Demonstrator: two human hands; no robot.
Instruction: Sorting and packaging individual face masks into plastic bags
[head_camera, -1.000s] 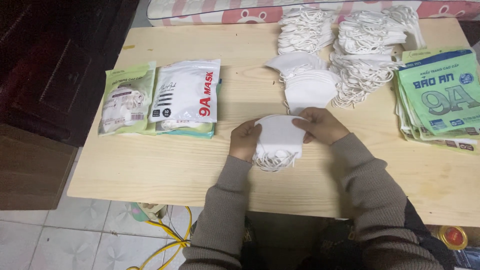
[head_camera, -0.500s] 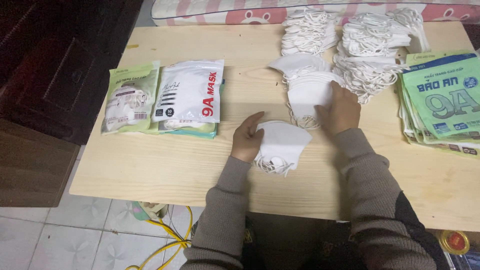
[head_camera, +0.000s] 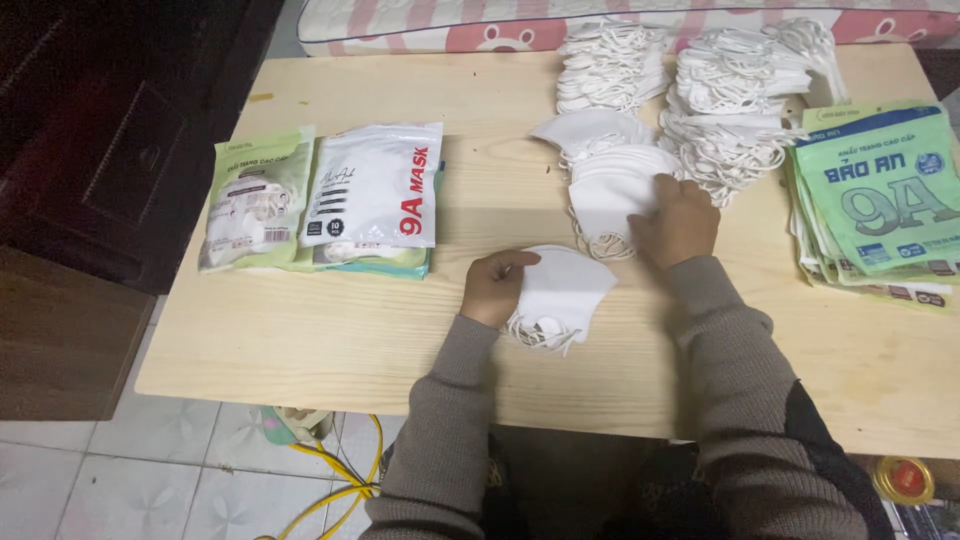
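Fingers (head_camera: 500, 268) of left hand (head_camera: 492, 290) clamped on small stack of folded white masks (head_camera: 560, 290) near worktop (head_camera: 330, 330) front edge; right hand (head_camera: 680, 222) fingers spread flat on loose mask pile (head_camera: 610, 195) just beyond, up-right of stack.

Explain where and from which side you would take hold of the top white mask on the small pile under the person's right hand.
Probably pinch the top mask at its curved near edge, coming from the person's side, where the right hand already rests. The masks lie flat and fanned, so that edge is exposed; the ear loops there look tangled and poorer to grab.
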